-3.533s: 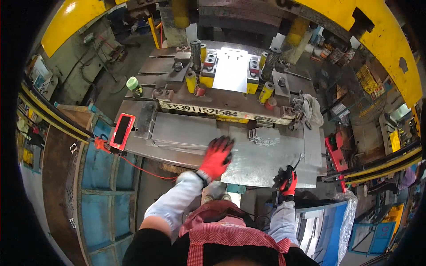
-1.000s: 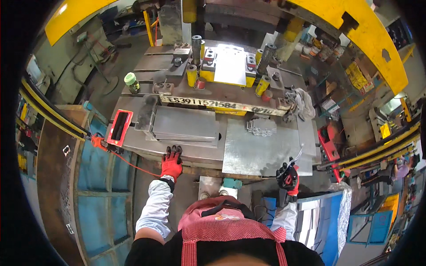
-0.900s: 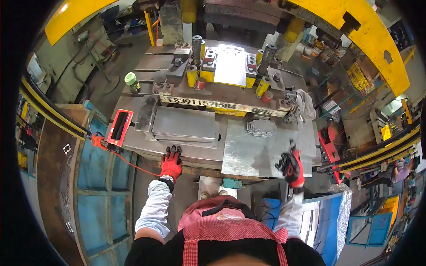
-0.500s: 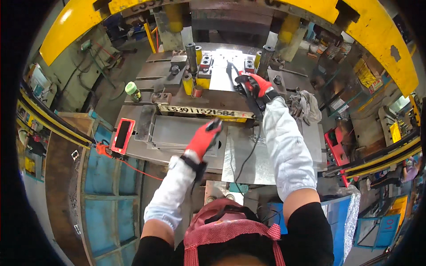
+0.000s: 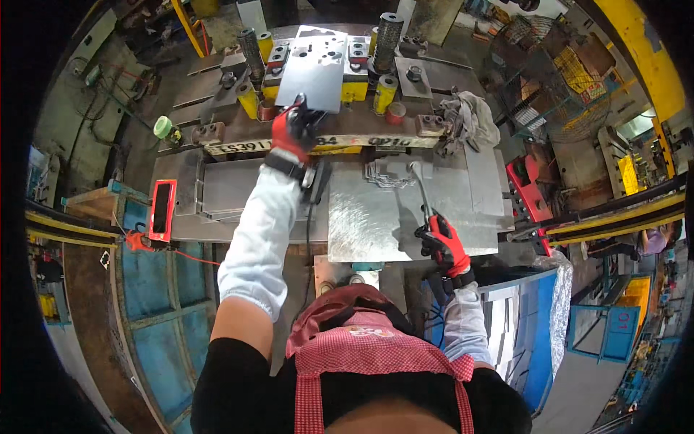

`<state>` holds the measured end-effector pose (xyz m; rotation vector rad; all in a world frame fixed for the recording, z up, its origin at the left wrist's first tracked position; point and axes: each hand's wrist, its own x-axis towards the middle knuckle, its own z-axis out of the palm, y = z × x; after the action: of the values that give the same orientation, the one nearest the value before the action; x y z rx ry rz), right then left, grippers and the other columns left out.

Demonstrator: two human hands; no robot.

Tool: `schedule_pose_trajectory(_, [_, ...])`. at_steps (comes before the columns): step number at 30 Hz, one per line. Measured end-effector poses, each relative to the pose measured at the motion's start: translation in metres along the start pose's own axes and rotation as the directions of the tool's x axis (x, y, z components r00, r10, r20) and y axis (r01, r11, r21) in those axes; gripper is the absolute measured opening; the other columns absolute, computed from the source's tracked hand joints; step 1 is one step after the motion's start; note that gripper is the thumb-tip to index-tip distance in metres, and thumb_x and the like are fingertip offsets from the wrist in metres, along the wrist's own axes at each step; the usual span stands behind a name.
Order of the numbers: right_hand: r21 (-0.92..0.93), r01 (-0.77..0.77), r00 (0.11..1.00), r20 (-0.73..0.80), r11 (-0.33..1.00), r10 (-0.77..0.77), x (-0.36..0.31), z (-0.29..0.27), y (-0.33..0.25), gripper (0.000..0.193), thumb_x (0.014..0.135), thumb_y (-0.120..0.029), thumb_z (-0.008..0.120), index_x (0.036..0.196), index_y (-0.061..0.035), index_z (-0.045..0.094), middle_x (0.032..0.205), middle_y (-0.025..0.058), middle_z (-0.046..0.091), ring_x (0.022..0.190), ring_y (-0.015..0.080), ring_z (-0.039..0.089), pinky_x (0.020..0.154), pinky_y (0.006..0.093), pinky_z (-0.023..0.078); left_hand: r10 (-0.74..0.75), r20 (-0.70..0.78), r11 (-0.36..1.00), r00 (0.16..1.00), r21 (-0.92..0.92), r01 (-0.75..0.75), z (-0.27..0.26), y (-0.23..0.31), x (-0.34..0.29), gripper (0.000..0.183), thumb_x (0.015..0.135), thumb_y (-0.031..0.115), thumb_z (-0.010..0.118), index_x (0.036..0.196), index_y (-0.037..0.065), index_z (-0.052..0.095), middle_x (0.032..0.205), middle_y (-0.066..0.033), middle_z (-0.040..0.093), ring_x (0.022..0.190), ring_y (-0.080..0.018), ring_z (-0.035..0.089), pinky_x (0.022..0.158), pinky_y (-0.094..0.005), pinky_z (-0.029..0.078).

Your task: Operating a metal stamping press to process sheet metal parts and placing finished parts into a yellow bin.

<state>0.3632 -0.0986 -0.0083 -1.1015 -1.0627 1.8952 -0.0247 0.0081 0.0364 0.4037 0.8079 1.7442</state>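
My left hand [image 5: 295, 132], in a red and black glove, grips the near edge of a flat grey metal sheet [image 5: 312, 72]. The sheet lies slanted over the press die, between two blocks with round bolts. Lower right, my gloved right hand [image 5: 444, 242] is closed around the handle of a thin stick-like tool [image 5: 422, 189] with a rounded tip. I cannot make out the tool's exact kind. Its tip is over the bright metal plate [image 5: 361, 231], beside a cluster of small flat metal pieces [image 5: 389, 175].
Yellow-collared guide posts [image 5: 385, 92] flank the die. Left are stacked metal sheets [image 5: 235, 186], a red-framed phone-like device [image 5: 163, 210] and a green-capped bottle [image 5: 165, 129]. A grey rag [image 5: 468, 119] hangs at right, above a blue bin [image 5: 538, 311].
My left hand has gone forward from above the stacked sheets to the sheet at the die. My right hand has drawn back from the die with the tool. The view has shifted.
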Motion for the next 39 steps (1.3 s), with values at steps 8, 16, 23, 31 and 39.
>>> schedule_pose_trajectory(8, [-0.179, 0.032, 0.999, -0.012, 0.983, -0.035, 0.036, -0.011, 0.019, 0.023, 0.086, -0.019, 0.055, 0.106, -0.0072, 0.051, 0.070, 0.0046, 0.058, 0.043, 0.0097, 0.044, 0.038, 0.0266, 0.039, 0.554, 0.558, -0.234, 0.618, 0.817, -0.528, -0.041, 0.127, -0.143, 0.024, 0.076, 0.002, 0.054, 0.098, 0.001, 0.063, 0.083, -0.0150, 0.061, 0.078, -0.0277, 0.060, 0.069, -0.0327, 0.047])
schedule_pose_trajectory(16, [-0.623, 0.496, 0.868, 0.376, 0.605, -0.325, -0.023, 0.089, -0.070, 0.073, 0.068, -0.004, 0.065, 0.133, -0.0001, 0.033, 0.086, 0.0062, 0.059, 0.078, 0.0146, 0.055, 0.076, 0.0270, 0.044, -0.169, 0.924, -0.266, 0.344, 0.293, -0.918, -0.022, 0.207, -0.143, 0.022, 0.078, 0.013, 0.055, 0.091, -0.003, 0.062, 0.099, -0.0146, 0.060, 0.081, -0.0227, 0.058, 0.071, -0.0324, 0.045])
schedule_pose_trajectory(23, [-0.105, -0.059, 0.737, 0.667, 0.993, 0.115, -0.012, 0.126, -0.066, 0.078, 0.075, -0.003, 0.062, 0.140, -0.0036, 0.019, 0.145, 0.0071, 0.020, 0.127, 0.0122, 0.026, 0.103, 0.0288, 0.024, -0.370, 0.605, 0.482, 0.706, 0.774, -0.410, -0.029, 0.156, -0.096, 0.029, 0.080, 0.013, 0.060, 0.105, -0.001, 0.061, 0.116, -0.0162, 0.054, 0.102, -0.0217, 0.054, 0.085, -0.0322, 0.043])
schedule_pose_trajectory(31, [0.066, 0.091, 0.907, 0.406, 0.994, -0.110, 0.065, 0.155, -0.117, 0.052, 0.082, -0.011, 0.060, 0.130, -0.0071, 0.040, 0.083, -0.0053, 0.048, 0.067, 0.0021, 0.044, 0.055, 0.0159, 0.035, -0.467, 0.413, 0.883, 0.782, 0.170, 0.438, -0.050, 0.073, -0.133, 0.077, 0.082, 0.065, 0.034, 0.134, 0.009, 0.032, 0.129, -0.0157, 0.044, 0.110, -0.0278, 0.051, 0.095, -0.0437, 0.040])
schedule_pose_trajectory(39, [-0.295, 0.955, 0.224, 0.689, 0.016, -0.689, 0.229, 0.153, -0.121, 0.029, 0.081, -0.012, 0.060, 0.110, -0.0068, 0.056, 0.080, -0.0017, 0.055, 0.069, 0.0078, 0.052, 0.061, 0.0216, 0.042, -0.059, 0.454, 0.911, 0.889, -0.340, 0.234, -0.020, -0.013, -0.041, 0.045, 0.095, 0.031, 0.033, 0.125, -0.002, 0.040, 0.115, -0.0229, 0.052, 0.101, -0.0339, 0.056, 0.089, -0.0424, 0.046])
